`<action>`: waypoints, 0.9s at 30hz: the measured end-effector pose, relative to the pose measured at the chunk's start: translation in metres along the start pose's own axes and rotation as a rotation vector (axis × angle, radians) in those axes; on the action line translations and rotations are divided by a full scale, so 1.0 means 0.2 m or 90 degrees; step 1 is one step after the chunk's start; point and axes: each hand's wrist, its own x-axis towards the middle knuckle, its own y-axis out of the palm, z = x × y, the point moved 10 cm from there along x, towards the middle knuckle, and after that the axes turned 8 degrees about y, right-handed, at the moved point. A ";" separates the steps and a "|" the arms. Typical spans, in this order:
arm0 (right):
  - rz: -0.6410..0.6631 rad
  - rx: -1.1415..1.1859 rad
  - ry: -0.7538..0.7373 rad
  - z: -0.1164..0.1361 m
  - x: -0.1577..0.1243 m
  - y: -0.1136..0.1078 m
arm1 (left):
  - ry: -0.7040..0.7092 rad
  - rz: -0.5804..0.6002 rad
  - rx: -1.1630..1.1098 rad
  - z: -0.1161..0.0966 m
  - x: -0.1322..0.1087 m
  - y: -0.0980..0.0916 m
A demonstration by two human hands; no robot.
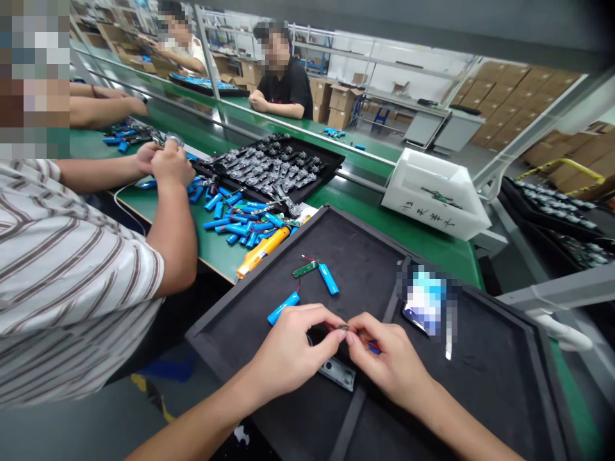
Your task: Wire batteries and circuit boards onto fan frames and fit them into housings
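My left hand (pixel 293 349) and my right hand (pixel 391 355) meet fingertip to fingertip above the black tray (pixel 355 246). Pinched between them is a small circuit board (pixel 343 327), mostly covered by the fingers. Red and blue wires (pixel 371 346) run under my right fingers, and what they lead to is hidden. Just below lies a grey plastic housing (pixel 340 374), partly behind my left hand. Beyond my left hand are a blue battery (pixel 283 308), a second blue battery (pixel 328 279) and a green circuit board (pixel 305 269) with thin wires.
A phone (pixel 423 304) and a white cable plug (pixel 448 349) lie on the tray's right. A yellow electric screwdriver (pixel 262 253) and piled blue batteries (pixel 240 221) are beyond its left edge. A white bin (pixel 435 198) stands behind. At left, a co-worker's hands (pixel 168 160) work close by.
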 end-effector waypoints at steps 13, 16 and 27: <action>0.006 0.012 0.018 0.02 -0.01 -0.03 | -0.029 0.012 -0.051 0.04 0.01 -0.01; 0.008 0.007 0.012 0.02 -0.01 -0.02 | -0.031 0.020 -0.068 0.06 0.01 -0.01; 0.053 -0.035 -0.041 0.07 0.00 -0.03 | -0.029 0.056 -0.088 0.07 0.02 0.00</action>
